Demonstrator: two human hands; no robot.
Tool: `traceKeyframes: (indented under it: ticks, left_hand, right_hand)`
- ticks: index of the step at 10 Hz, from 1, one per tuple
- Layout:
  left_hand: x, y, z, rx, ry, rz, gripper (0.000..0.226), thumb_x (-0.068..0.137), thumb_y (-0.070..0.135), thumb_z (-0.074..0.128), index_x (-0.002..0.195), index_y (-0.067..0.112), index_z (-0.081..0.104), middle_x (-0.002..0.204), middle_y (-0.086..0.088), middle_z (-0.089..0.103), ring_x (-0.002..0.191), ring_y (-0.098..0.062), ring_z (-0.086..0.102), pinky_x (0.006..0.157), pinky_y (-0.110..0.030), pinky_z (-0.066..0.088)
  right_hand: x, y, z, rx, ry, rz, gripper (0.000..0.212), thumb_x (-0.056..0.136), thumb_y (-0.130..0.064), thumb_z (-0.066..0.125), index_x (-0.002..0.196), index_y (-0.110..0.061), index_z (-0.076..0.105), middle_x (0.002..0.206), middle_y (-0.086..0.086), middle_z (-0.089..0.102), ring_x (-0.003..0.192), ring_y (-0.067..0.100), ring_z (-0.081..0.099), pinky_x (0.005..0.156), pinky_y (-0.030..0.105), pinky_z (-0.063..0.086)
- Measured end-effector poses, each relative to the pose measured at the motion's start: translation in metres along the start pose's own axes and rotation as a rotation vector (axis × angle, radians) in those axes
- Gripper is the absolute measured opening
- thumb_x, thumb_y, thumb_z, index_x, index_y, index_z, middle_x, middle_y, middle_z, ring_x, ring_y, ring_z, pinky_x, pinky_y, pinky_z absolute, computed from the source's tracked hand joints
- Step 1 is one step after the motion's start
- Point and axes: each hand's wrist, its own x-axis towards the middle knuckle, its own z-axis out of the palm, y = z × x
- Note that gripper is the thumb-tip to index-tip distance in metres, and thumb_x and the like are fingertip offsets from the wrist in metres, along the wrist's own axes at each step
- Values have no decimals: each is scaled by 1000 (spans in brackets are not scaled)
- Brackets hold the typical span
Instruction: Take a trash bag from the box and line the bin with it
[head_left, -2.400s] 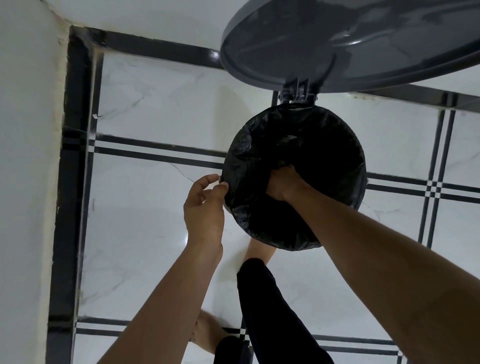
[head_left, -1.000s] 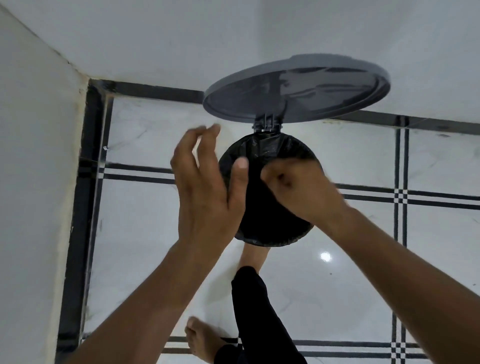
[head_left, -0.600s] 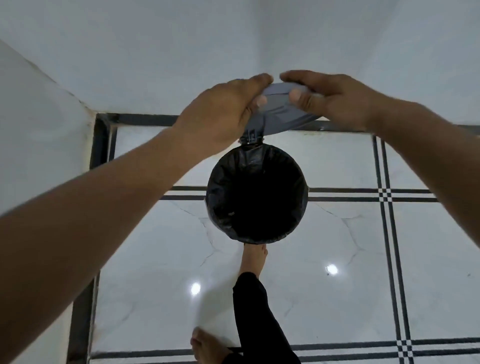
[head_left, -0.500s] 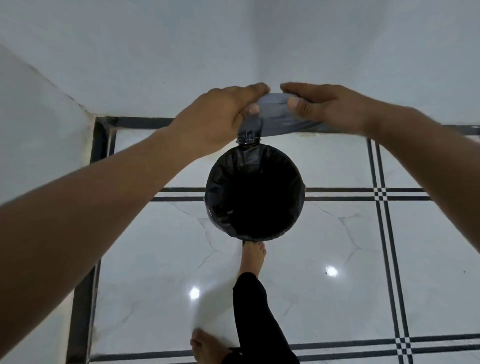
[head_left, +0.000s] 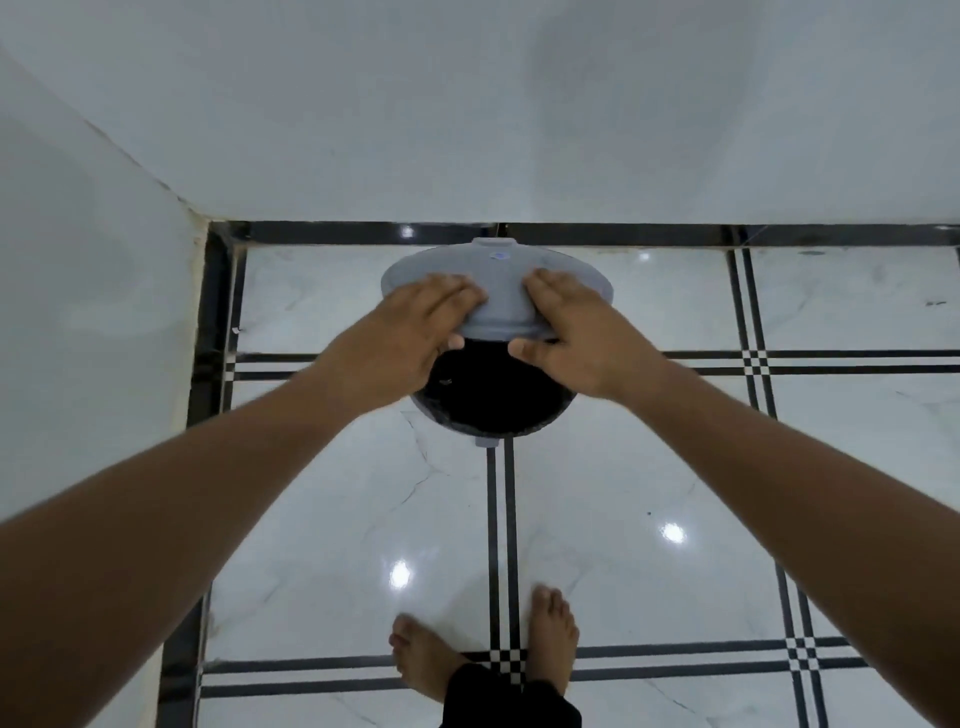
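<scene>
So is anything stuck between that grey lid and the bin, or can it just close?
Nothing visible blocks it. The left hand and right hand hold the lid tilted over the bin; only the black trash bag lines the opening, though both thumbs curl under the lid's near edge.

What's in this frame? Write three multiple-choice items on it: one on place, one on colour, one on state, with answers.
1. Where does the round grey plastic bin stand?
A. near the wall corner
B. mid-room
C. on a table

2. What colour is the thin plastic liner bag inside the bin?
A. white
B. black
C. blue

3. How is the round grey plastic lid?
A. fully shut
B. removed
C. partly open, held by both hands

Answers: 1 A, the wall's dark floor border runs just behind it. 2 B, the interior shows black. 3 C, the left hand and right hand grip its near edge over the visible opening.
</scene>
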Motion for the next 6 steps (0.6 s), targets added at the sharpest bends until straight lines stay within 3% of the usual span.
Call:
traceKeyframes:
  ticks: [1, 2, 3, 4, 5, 6]
  left_hand:
    - [-25, 13, 49, 100, 14, -9, 51, 102, 22, 38, 149, 4, 48, 154, -20, 47, 143, -42, 43, 118, -53, 37]
    - [-41, 27, 90, 139, -2, -61, 49, 104, 15, 41, 152, 4, 43, 159, -20, 40, 147, -43, 35, 119, -53, 33]
    - [-46, 39, 114, 133, -90, -143, 53, 101, 7, 49, 153, 3, 40, 159, -20, 38, 148, -42, 34, 118, -52, 34]
    - [-42, 55, 111, 14, -197, -307, 55, 97, 7, 58, 149, 0, 43, 153, -21, 46, 140, -41, 46, 110, -54, 46]
    - [-28, 64, 91, -75, -259, -444, 51, 106, 19, 47, 154, 5, 37, 162, -14, 36, 147, -34, 37, 113, -49, 42]
    - [-17, 72, 60, -72, -290, -449, 50, 108, 21, 40, 155, 7, 34, 165, -9, 31, 149, -30, 32, 116, -45, 37]
  right_hand:
    - [-18, 21, 51, -75, 49, -85, 84, 95, -41, 64, 159, -3, 25, 168, 16, 22, 156, 36, 14, 127, 49, 16]
    - [-31, 38, 93, -159, 101, -107, 82, 92, -39, 69, 155, 2, 35, 163, 20, 33, 151, 43, 25, 122, 56, 26]
    - [-34, 48, 118, -197, 99, -110, 76, 90, -31, 73, 150, 3, 42, 159, 22, 39, 147, 45, 33, 119, 56, 34]
    - [-36, 44, 125, -187, -55, -16, 54, 94, -21, 66, 142, -2, 52, 147, 16, 51, 136, 36, 48, 112, 44, 45]
    - [-32, 36, 116, -108, -113, 81, 38, 95, -22, 58, 129, -6, 61, 131, 11, 59, 121, 31, 57, 99, 42, 54]
    - [-36, 24, 92, -58, -155, 156, 39, 98, -28, 54, 130, -6, 59, 134, 12, 57, 121, 30, 57, 99, 39, 51]
